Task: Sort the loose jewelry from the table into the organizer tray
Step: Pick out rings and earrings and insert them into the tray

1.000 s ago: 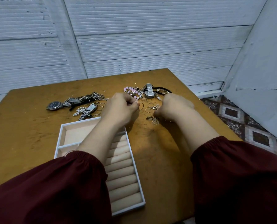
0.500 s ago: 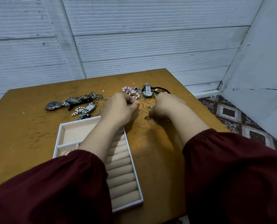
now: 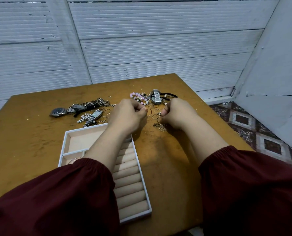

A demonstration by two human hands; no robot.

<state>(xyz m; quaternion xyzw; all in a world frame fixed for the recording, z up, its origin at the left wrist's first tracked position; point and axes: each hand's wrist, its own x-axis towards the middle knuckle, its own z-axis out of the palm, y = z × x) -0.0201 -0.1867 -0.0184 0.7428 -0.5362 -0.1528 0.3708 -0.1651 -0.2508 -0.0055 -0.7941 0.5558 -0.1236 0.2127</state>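
Loose jewelry lies at the table's far side: thin rings [image 3: 154, 114], a pink bead bracelet [image 3: 138, 95], a silver watch [image 3: 156, 97], a black cord bracelet [image 3: 171, 95] and an earring cluster [image 3: 160, 127]. Further left are a dark-faced watch [image 3: 57, 111], a chain pile [image 3: 98, 103] and a rectangular watch [image 3: 95, 115]. The white organizer tray [image 3: 65, 143] sits near me, partly under my left forearm. My left hand [image 3: 127, 115] is a curled fist beside one ring; its inside is hidden. My right hand [image 3: 178, 114] pinches a small ring [image 3: 160, 114] between thumb and forefinger.
The brown table's right edge [image 3: 215, 116] drops to a patterned tile floor [image 3: 244, 123]. White slatted walls close the back and right. Bare table surface [image 3: 22, 142] shows left of the tray.
My right hand has slid left and slightly forward into the loose rings, its fingers closing on one. My left hand has stayed put.
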